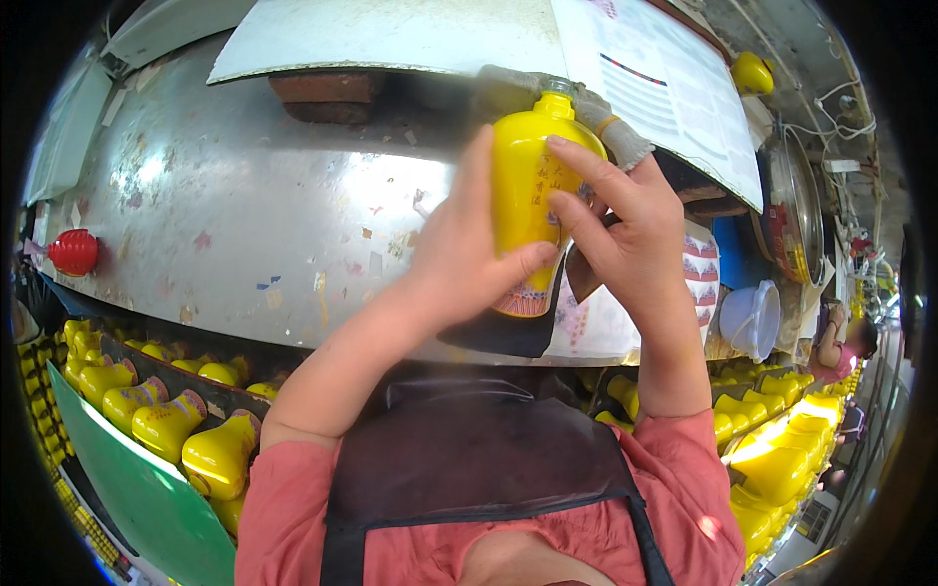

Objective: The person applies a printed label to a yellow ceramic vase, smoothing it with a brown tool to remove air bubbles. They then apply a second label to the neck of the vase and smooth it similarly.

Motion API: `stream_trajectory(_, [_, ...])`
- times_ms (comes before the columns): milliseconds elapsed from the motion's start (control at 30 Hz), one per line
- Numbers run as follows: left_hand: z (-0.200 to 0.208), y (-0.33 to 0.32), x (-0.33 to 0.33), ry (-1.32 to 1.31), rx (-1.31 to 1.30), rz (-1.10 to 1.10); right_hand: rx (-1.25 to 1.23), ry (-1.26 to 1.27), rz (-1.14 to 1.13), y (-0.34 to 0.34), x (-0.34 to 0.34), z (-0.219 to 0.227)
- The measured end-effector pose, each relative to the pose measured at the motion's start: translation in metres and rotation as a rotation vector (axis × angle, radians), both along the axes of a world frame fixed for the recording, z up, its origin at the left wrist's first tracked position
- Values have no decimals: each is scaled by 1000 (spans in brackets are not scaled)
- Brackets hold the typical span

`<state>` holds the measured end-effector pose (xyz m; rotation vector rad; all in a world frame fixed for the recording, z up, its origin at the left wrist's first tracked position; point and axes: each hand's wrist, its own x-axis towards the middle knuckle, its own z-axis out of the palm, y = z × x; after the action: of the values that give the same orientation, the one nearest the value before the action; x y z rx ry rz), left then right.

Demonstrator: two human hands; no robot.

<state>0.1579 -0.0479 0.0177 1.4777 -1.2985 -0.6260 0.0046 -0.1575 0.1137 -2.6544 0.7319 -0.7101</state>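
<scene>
A glossy yellow bottle [518, 190] lies at the middle of the bench, its narrow neck pointing away from me. Red characters and a coloured pattern show on its front, and a patterned band circles its foot. My left hand [454, 234] is wrapped round the bottle's left side, thumb across its lower front. On the right side, my right hand [640, 225] grips the bottle, index fingertip and thumb pressed on its front; its other fingers are partly hidden. A grey cloth roll [621, 139] lies behind the neck.
Printed pattern sheets [700, 278] lie right of the bottle, near a pale bucket [750, 320]. A raised white board [391, 39] spans the back of the metal bench [264, 215]. A red pot [74, 252] stands far left. Yellow bottles [217, 457] fill racks below, beside a green board [137, 479].
</scene>
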Motion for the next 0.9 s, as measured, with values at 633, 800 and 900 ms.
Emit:
stream_trajectory(633, [-18,14,-3,147,-63,66,584,-43,-188,-1,-28,-32])
stream_trajectory(800, [-18,15,-6,313,-68,20,666,-170,-79,3,-37,-60])
stream_trajectory(900, [-17,18,-4,369,-35,-9,775,-199,-73,1,-42,-65])
